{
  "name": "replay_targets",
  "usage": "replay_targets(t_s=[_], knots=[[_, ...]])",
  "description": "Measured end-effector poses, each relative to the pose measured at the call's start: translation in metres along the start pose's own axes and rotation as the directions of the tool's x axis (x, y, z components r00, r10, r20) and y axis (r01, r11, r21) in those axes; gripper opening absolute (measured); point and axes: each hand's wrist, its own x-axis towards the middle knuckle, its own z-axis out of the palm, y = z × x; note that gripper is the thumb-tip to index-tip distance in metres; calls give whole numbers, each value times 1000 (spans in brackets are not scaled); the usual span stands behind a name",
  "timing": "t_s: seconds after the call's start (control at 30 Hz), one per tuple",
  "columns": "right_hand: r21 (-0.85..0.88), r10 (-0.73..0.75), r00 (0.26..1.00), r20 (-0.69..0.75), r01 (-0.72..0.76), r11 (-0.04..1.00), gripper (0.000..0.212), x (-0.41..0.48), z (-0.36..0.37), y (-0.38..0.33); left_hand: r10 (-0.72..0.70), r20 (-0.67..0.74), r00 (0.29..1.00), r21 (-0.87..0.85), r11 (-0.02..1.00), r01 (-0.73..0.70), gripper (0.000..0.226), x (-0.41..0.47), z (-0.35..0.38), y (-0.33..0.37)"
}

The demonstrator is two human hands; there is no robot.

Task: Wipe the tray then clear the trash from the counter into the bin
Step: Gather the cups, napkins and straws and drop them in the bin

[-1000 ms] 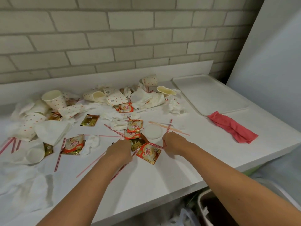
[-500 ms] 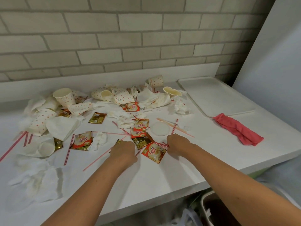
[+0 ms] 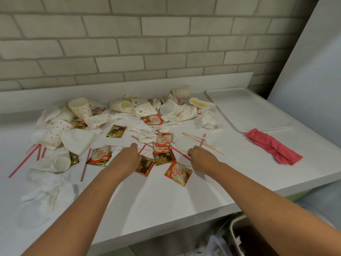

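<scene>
head view: trash (image 3: 162,139) spread across mid-counter (image 3: 166,200), sachets, straws, cups, napkins, none binned yet. your left hand (image 3: 127,159) has pushed forward since a second ago, fingers stretched toward red straws (image 3: 142,149), nothing seen held, more of brown sachet (image 3: 145,166) showing beside it. right hand (image 3: 203,160) barely shifted, fingers curled down at a straw; pinch hidden, can't tell if it holds. tray (image 3: 249,111) lies far right, pink cloth (image 3: 273,146) dropped at near corner, so wipe looks done. you're gathering now; bin (image 3: 245,237) waits below counter edge.
</scene>
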Motion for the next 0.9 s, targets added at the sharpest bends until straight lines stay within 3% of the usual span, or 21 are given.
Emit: replay_targets(t_s=[0.13, 0.3, 0.47, 0.6, 0.73, 0.9], knots=[[31, 30, 999, 13, -30, 999, 26, 3, -1, -3, -137, -11, 991, 6, 991, 137, 25, 6, 1, -27], [99, 73, 989, 126, -86, 991, 10, 5, -11, -6, -174, 54, 983, 20, 985, 173, 40, -1, 12, -42], [107, 85, 979, 188, -107, 988, 26, 7, -11, -9, -210, 78, 975, 39, 977, 208, 25, 0, 15, -45], [115, 66, 982, 179, -88, 990, 13, 5, -9, -8, -161, 93, 983, 53, 986, 156, 24, -1, 17, -44], [105, 75, 980, 182, -96, 990, 28, 4, -7, -3, -150, 82, 985, 85, 986, 143, 25, -1, 19, -42], [172, 111, 991, 76, -123, 977, 24, 4, -10, 3, -193, 6, 981, -37, 980, 193, 22, 2, 14, -37]])
